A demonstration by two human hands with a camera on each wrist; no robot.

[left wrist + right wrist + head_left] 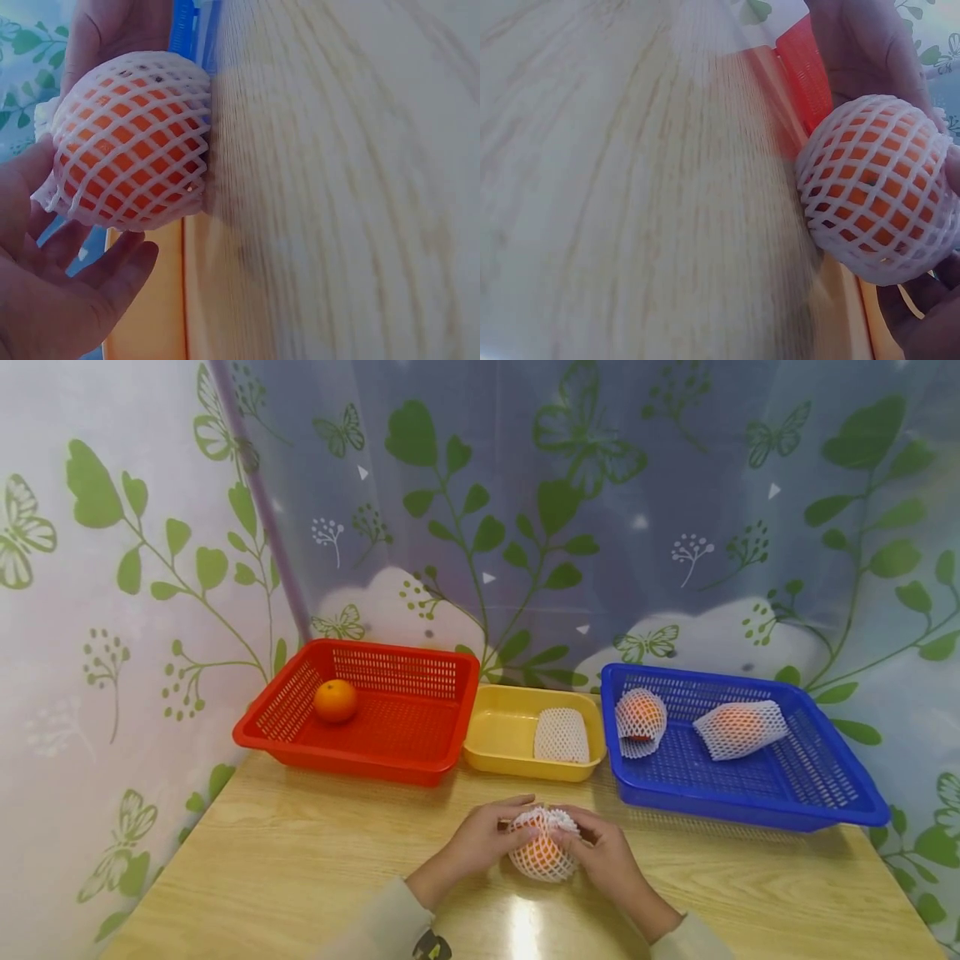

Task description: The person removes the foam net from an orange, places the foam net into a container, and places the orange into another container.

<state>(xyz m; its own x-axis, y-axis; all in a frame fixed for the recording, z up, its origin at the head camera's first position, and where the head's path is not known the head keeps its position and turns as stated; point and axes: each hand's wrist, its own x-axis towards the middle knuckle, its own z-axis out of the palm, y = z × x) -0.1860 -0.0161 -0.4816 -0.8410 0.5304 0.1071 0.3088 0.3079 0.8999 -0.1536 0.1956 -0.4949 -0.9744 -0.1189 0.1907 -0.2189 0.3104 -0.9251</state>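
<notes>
An orange wrapped in a white foam net [543, 852] rests on the wooden table in front of me. The net's gathered upper edge lies between my hands. From the left, my left hand [482, 841] holds the net, its thumb on the top and its fingers around the far side. My right hand [606, 857] grips the net from the other side, thumb also at the top. Orange peel shows through the mesh of the wrapped fruit [131, 146] in the left wrist view. In the right wrist view the covered orange [877, 187] touches the tabletop; some fingertips are hidden behind it.
A red basket [360, 766] at back left holds a bare orange [335, 701]. The yellow tray [525, 767] in the middle contains an empty foam net [562, 735]. Two net-wrapped fruits [641, 721] lie in the blue basket [720, 806] at back right. A patterned curtain hangs behind.
</notes>
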